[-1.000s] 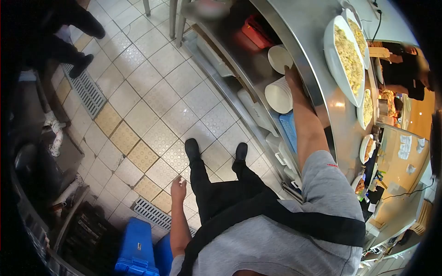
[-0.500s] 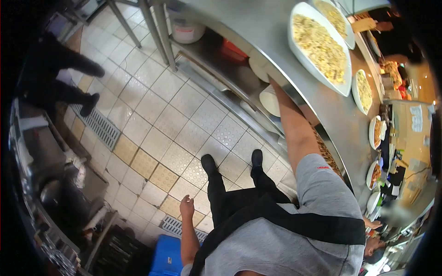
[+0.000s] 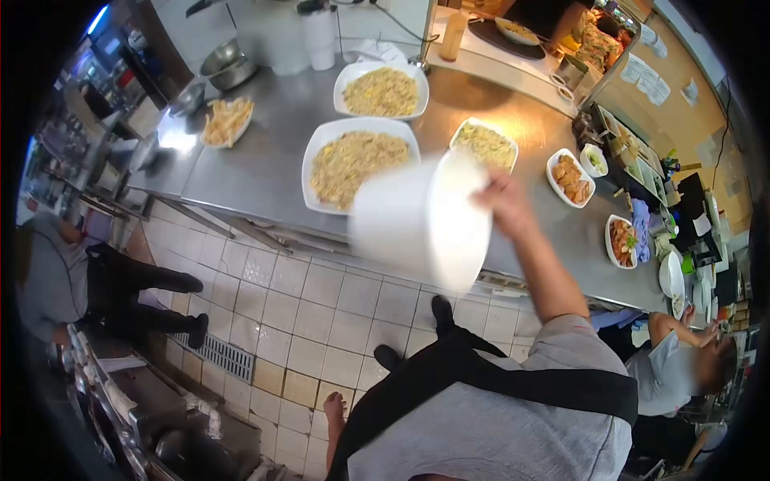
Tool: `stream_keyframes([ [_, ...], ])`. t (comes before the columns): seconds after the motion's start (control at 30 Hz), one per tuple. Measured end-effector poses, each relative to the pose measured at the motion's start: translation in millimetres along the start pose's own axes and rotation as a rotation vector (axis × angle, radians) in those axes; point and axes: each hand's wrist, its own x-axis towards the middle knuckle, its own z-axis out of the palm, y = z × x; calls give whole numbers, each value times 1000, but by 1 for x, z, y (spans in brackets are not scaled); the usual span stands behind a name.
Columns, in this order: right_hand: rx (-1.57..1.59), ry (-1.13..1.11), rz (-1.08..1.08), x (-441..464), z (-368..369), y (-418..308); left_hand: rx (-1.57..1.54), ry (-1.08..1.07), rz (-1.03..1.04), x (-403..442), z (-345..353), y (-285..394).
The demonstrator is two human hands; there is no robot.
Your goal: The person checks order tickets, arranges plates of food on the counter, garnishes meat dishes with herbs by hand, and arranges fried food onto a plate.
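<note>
My right hand point(image 3: 507, 202) grips the rim of a white tub point(image 3: 393, 224), blurred by motion and lying on its side in the air above the counter's front edge. Behind it, partly covered, is a large white dish of fried rice point(image 3: 353, 164). Another dish of rice point(image 3: 381, 90) stands farther back, and a smaller rice dish point(image 3: 485, 143) is just beyond the tub. Low at my side, my left hand point(image 3: 334, 406) hangs over the tiled floor with nothing in it, its fingers slightly spread.
Fries point(image 3: 228, 122) and metal bowls point(image 3: 228, 66) stand at the counter's left. Dishes of browned food point(image 3: 569, 178) are on the right. One person point(image 3: 60, 272) is at the left, another point(image 3: 670, 361) at the right, and a third is beyond the pass. A floor drain point(image 3: 220, 357) lies below left.
My right hand has come out from the shelf under the counter and risen over the counter, now with a white tub. The view has turned toward the counter. My left hand still hangs low.
</note>
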Motion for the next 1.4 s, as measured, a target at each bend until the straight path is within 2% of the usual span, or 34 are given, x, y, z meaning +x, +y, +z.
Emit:
stream_keyframes([
  [0.03,14,35,-113,14,-34,-27,15,5,3,0,2,14],
  [0.1,-134,332,-247,54,-118,-44,34,24,0,1,10,37],
  [0.17,-163,535,-125,96,-195,-45,-42,18,67,5,29,56],
  [0.23,-150,594,20,130,-260,-35,-80,50,110,-2,56,74],
  [0.3,-146,599,37,166,-318,-6,-102,137,117,-28,93,113],
  [0.37,-92,650,108,217,-379,28,-19,120,160,-48,119,136],
  [0.4,112,659,101,236,-390,32,-78,130,192,-49,131,140],
  [0.43,139,631,11,252,-395,37,-132,137,224,-50,142,143],
  [0.47,219,685,33,265,-384,31,-194,199,258,-54,151,153],
  [0.57,325,582,17,291,-351,33,-315,380,362,-69,152,204],
  [0.7,151,234,65,262,-285,16,-305,606,605,-61,105,300],
  [0.73,77,133,95,251,-273,12,-390,621,686,-49,93,326],
  [0.8,-78,-2,127,220,-245,1,-280,646,785,-41,64,397],
  [0.87,-242,-54,138,180,-222,-13,-302,623,873,-9,40,464],
  [0.93,-343,-51,119,144,-212,-18,-455,503,903,17,25,533],
  [1.1,-547,52,230,58,-203,-25,-694,302,644,131,-14,650],
  [1.17,-522,178,234,22,-205,-16,-848,234,555,169,-26,677],
  [1.2,-474,282,184,5,-202,-10,-812,126,621,192,-35,682],
  [1.27,-505,366,320,-24,-191,-13,-797,-107,762,243,-52,688],
  [1.3,-511,407,395,-40,-188,-15,-815,-83,683,245,-52,699],
  [1.33,-488,406,455,-55,-188,-9,-763,-137,709,265,-59,704],
  [1.37,-479,410,524,-68,-186,-8,-766,-44,724,247,-53,708],
  [1.4,-465,405,590,-78,-185,-7,-710,-65,777,262,-60,708],
])
